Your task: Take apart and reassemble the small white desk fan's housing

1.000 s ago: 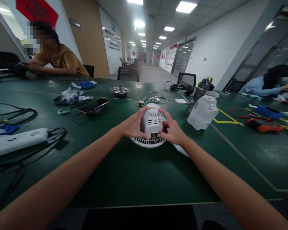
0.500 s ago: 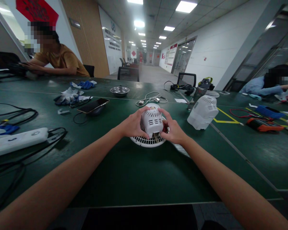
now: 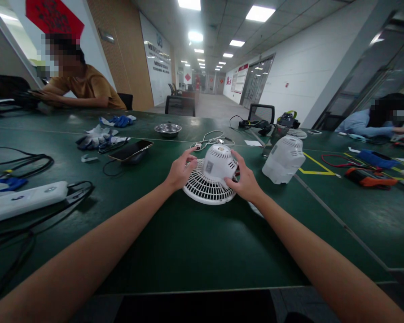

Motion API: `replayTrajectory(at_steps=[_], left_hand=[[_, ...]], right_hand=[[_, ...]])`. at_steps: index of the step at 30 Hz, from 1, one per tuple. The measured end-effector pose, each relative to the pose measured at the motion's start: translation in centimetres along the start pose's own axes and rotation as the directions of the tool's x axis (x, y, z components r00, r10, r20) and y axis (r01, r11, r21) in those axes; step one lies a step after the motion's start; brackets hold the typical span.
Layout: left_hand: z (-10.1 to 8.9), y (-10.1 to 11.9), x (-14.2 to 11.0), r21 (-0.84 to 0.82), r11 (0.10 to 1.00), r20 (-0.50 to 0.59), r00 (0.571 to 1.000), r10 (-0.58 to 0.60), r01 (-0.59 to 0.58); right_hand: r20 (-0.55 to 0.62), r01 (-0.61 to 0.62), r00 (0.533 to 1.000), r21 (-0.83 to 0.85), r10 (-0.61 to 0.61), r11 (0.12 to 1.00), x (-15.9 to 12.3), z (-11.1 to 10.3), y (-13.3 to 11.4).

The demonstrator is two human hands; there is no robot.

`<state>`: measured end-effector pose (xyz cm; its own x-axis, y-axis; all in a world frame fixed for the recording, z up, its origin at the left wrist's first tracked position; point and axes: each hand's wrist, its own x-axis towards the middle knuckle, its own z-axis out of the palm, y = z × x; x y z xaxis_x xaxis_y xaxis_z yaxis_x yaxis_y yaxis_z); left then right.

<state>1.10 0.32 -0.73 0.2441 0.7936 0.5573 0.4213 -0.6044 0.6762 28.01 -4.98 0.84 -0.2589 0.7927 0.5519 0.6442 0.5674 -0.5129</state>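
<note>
I'm in what looks like an office: past the far edge of my green table (image 3: 202, 251) stand mesh-backed chairs (image 3: 180, 106), with a lettered wall panel (image 3: 157, 57) beyond its left part, glass doors (image 3: 256, 83) beyond its right, and ceiling lights (image 3: 260, 13) high beyond it.

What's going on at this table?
Someone is handling a round white fan-like grille with a vented white housing standing on it. Their right hand has its grip on the housing's right side. The left hand is open beside the grille's left edge; whether it touches is hard to tell. A second vented white piece stands to the right on the green table.
</note>
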Motion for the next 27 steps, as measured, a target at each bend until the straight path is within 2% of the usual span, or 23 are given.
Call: replayTrajectory(at_steps=[2,4,6,8,10,13,16,18,20,23,25,27], left_hand=[[-0.1,-1.3,0.2,-0.014,0.987,-0.034,0.986,-0.161,0.16],[-0.2,-2.7,0.5,-0.05,0.952,-0.06,0.951,-0.304,0.301],[-0.3,-3.7,0.6,-0.091,0.928,-0.035,0.93,-0.366,0.362],[-0.3,-4.1,0.7,-0.159,0.92,-0.007,0.932,-0.364,0.358],[-0.3,-4.0,0.7,-0.317,0.89,0.008,0.94,-0.342,0.326],[-0.3,-3.6,1.0,-0.591,0.772,-0.026,0.951,-0.307,0.233],[0.0,-3.5,1.3,-0.643,0.749,-0.122,0.946,-0.302,0.156],[0.4,-3.4,1.4,-0.619,0.768,-0.125,0.944,-0.307,0.167],[0.9,-3.3,1.2,-0.634,0.74,-0.029,0.949,-0.313,0.224],[1.5,-2.9,0.7,-0.718,0.613,0.131,0.929,-0.346,0.33],[1.8,-2.6,0.5,-0.751,0.544,0.169,0.906,-0.388,0.374],[1.9,-2.3,0.4,-0.747,0.53,0.171,0.886,-0.43,0.402]], right_hand=[[0.012,-0.038,0.999,0.016,0.038,0.999,0.0,-0.1,0.4],[0.049,-0.05,0.998,0.044,0.048,0.998,0.0,-0.2,0.6],[0.07,-0.059,0.996,0.065,0.054,0.996,-0.1,-0.3,0.6],[0.063,-0.08,0.995,0.077,0.075,0.994,-0.2,-0.5,0.5],[0.032,-0.114,0.993,0.11,0.111,0.987,-0.3,-0.6,0.3],[-0.036,-0.177,0.98,0.312,0.198,0.934,-0.2,-0.2,-0.1],[-0.038,-0.273,0.929,0.599,0.367,0.753,0.0,0.6,-0.5],[0.055,-0.343,0.896,0.716,0.441,0.608,0.1,1.3,-0.9],[0.19,-0.404,0.88,0.782,0.436,0.474,0.0,1.9,-1.3],[0.357,-0.474,0.854,0.833,0.378,0.286,-0.2,2.4,-1.9],[0.408,-0.5,0.835,0.843,0.369,0.198,-0.3,2.4,-2.2],[0.434,-0.515,0.819,0.844,0.374,0.148,-0.3,2.3,-2.5]])
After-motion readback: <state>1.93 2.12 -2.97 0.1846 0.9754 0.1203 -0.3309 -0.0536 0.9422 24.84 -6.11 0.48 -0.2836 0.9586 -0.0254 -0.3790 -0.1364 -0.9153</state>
